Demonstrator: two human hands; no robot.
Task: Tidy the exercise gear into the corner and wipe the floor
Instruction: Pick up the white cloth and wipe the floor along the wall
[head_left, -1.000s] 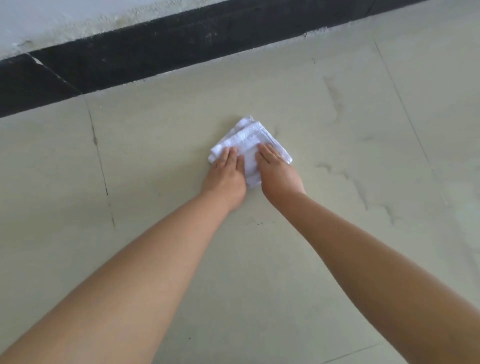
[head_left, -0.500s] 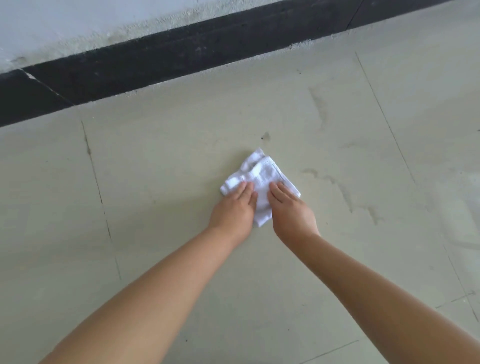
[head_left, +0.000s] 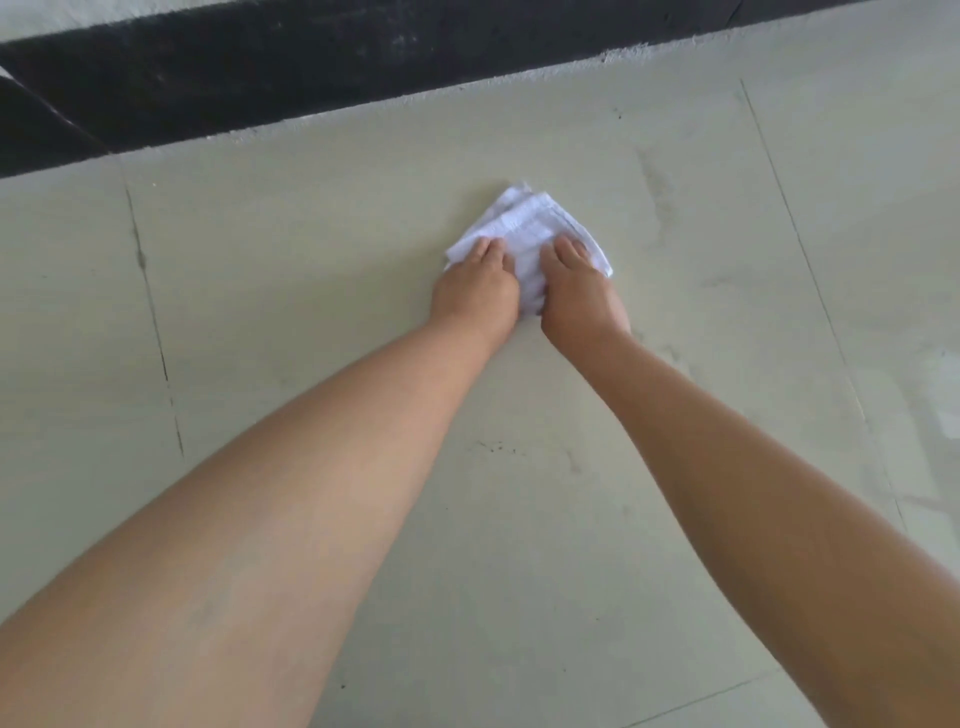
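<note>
Since half a second ago we have pushed the white cloth up-frame toward the black skirting. Left hand and right hand press it flat-fingered on the floor, centre frame. We are mid-wipe; next comes an even pull back.

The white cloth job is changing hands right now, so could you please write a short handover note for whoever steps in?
Left hand: fingers flat, pressing the folded white cloth.
Right hand: fingers flat, pressing the same cloth beside the left.
Cloth lies on the tiled floor, short of the black skirting board.
Done: wiping is under way.
Left: streaks to the right remain; no exercise gear in view, so its tidying cannot be judged.
</note>
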